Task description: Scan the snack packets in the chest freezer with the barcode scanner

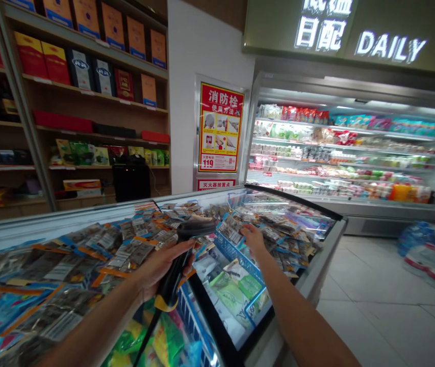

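My left hand (167, 265) is wrapped round the handle of a black and yellow barcode scanner (192, 229). Its head points to the right and its dark cable hangs down over the packets. To the right, my right hand (253, 239) reaches over a blue basket (236, 250), its fingertips closed at the edge of a grey-brown packet (231, 230) with a barcode label. Many similar flat packets (133, 255) with blue and orange edges lie heaped in the chest freezer around both hands. Pale green and white bags (232, 290) show beneath the glass below the basket.
The freezer's black-edged rim (297, 196) curves round the right side. Green and yellow bags (152, 336) lie at the front. Behind stand shelves of boxes (98, 76) and a lit dairy cooler (339, 148). Wrapped water bottles (431, 260) stand on the floor at right.
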`<state>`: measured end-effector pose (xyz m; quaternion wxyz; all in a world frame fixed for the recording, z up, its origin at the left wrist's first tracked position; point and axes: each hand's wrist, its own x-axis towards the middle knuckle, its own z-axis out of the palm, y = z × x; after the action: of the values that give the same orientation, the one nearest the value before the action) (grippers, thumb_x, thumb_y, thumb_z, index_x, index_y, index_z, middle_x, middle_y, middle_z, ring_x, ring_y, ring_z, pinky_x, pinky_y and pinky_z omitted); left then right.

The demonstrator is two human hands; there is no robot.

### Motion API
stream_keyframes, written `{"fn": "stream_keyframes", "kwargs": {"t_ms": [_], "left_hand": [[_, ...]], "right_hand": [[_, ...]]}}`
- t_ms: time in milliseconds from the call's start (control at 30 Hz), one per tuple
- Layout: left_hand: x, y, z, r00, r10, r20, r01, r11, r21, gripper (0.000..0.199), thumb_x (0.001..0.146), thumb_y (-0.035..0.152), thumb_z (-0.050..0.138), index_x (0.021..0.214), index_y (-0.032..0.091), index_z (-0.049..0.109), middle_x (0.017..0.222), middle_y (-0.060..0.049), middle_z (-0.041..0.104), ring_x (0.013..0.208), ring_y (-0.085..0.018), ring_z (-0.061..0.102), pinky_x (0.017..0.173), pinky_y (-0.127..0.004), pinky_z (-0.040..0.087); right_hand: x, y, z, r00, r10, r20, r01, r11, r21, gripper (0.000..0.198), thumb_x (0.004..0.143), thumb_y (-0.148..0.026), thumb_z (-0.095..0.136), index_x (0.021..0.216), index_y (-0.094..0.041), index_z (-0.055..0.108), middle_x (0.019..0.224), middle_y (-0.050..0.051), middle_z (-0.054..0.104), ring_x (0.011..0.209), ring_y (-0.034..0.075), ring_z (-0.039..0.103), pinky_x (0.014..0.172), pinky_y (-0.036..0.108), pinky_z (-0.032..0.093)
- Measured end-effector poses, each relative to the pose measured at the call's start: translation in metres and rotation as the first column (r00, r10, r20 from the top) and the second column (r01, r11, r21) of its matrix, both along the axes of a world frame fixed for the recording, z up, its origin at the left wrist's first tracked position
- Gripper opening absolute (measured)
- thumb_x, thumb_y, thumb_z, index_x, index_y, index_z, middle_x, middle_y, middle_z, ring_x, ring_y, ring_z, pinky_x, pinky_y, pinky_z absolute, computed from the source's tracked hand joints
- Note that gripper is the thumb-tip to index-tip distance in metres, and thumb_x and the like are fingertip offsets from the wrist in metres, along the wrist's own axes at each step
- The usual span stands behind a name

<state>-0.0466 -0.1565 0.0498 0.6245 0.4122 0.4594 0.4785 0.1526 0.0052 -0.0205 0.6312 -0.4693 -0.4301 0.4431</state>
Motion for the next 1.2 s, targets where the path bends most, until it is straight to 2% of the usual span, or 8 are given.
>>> {"fn": "stream_keyframes", "kwargs": {"t_ms": [100,367,667,767,867,1033,1100,1200], "left_hand": [[0.003,-0.002,-0.001,0.999,-0.034,-0.012,0.034,0.999,0.017,0.028,0.066,0.040,0.060,0.079,0.015,0.054,0.057,0.001,0.054,0.045,-0.008,0.048,0.043,-0.020,0.035],[0.003,0.001,-0.006,0.997,-0.046,-0.070,0.045,0.999,-0.009,0.028,0.067,0.041,0.059,0.072,0.015,0.051,0.056,0.002,0.053,0.044,-0.007,0.047,0.043,-0.020,0.033],[0.000,0.002,-0.006,0.998,-0.045,-0.046,0.046,0.999,0.009,0.029,0.067,0.041,0.058,0.077,0.016,0.047,0.058,0.003,0.053,0.046,-0.007,0.047,0.046,-0.020,0.032],[-0.001,0.003,-0.006,0.999,-0.029,-0.026,0.029,0.999,-0.016,0.031,0.067,0.042,0.059,0.080,0.016,0.048,0.057,0.004,0.051,0.044,-0.006,0.045,0.044,-0.019,0.032],[-0.002,0.004,-0.007,1.000,-0.010,-0.023,0.010,1.000,-0.017,0.032,0.067,0.042,0.058,0.083,0.016,0.050,0.056,0.005,0.051,0.044,-0.006,0.045,0.044,-0.019,0.033],[-0.006,0.007,-0.007,0.999,0.023,-0.030,-0.024,0.999,-0.021,0.032,0.067,0.043,0.057,0.083,0.016,0.052,0.057,0.005,0.051,0.045,-0.007,0.046,0.044,-0.019,0.034],[-0.008,0.008,-0.007,0.999,0.032,-0.028,-0.033,0.999,-0.030,0.032,0.067,0.044,0.058,0.082,0.016,0.052,0.058,0.005,0.052,0.045,-0.007,0.046,0.043,-0.019,0.034],[-0.009,0.008,-0.008,0.998,0.054,-0.031,-0.055,0.998,-0.035,0.033,0.066,0.045,0.058,0.081,0.016,0.052,0.058,0.004,0.052,0.045,-0.007,0.046,0.044,-0.019,0.035]], "right_hand": [[0.005,0.000,-0.004,0.992,-0.016,-0.127,0.005,0.996,-0.091,0.024,0.048,-0.022,0.056,0.072,-0.016,0.057,0.043,-0.008,0.050,0.039,0.008,0.041,0.039,0.019,0.026],[0.008,0.000,0.001,0.973,-0.018,-0.230,-0.006,0.995,-0.101,0.022,0.046,-0.018,0.053,0.068,-0.017,0.056,0.043,-0.008,0.050,0.040,0.008,0.043,0.041,0.020,0.028],[0.011,0.002,-0.004,0.986,-0.052,-0.158,0.041,0.996,-0.074,0.024,0.051,-0.019,0.052,0.074,-0.016,0.057,0.043,-0.009,0.048,0.037,0.007,0.039,0.039,0.019,0.028],[0.013,0.008,-0.005,0.991,-0.105,-0.077,0.103,0.994,-0.024,0.030,0.053,-0.020,0.052,0.081,-0.014,0.059,0.046,-0.007,0.050,0.040,0.009,0.043,0.042,0.020,0.033],[0.024,0.018,0.000,0.965,-0.246,0.092,0.245,0.969,0.023,0.037,0.059,-0.023,0.049,0.092,-0.013,0.060,0.051,-0.003,0.054,0.044,0.012,0.047,0.045,0.022,0.036],[0.056,0.033,0.021,0.768,-0.468,0.437,0.470,0.875,0.112,0.036,0.065,-0.024,0.046,0.095,-0.014,0.063,0.071,0.006,0.064,0.062,0.018,0.057,0.059,0.027,0.042],[0.067,0.035,0.028,0.690,-0.474,0.547,0.485,0.864,0.137,0.036,0.066,-0.022,0.046,0.097,-0.012,0.063,0.079,0.009,0.065,0.072,0.021,0.059,0.067,0.029,0.042],[0.079,0.036,0.033,0.625,-0.449,0.638,0.468,0.870,0.154,0.039,0.067,-0.017,0.045,0.102,-0.009,0.061,0.090,0.012,0.064,0.084,0.024,0.058,0.077,0.033,0.041]]}}
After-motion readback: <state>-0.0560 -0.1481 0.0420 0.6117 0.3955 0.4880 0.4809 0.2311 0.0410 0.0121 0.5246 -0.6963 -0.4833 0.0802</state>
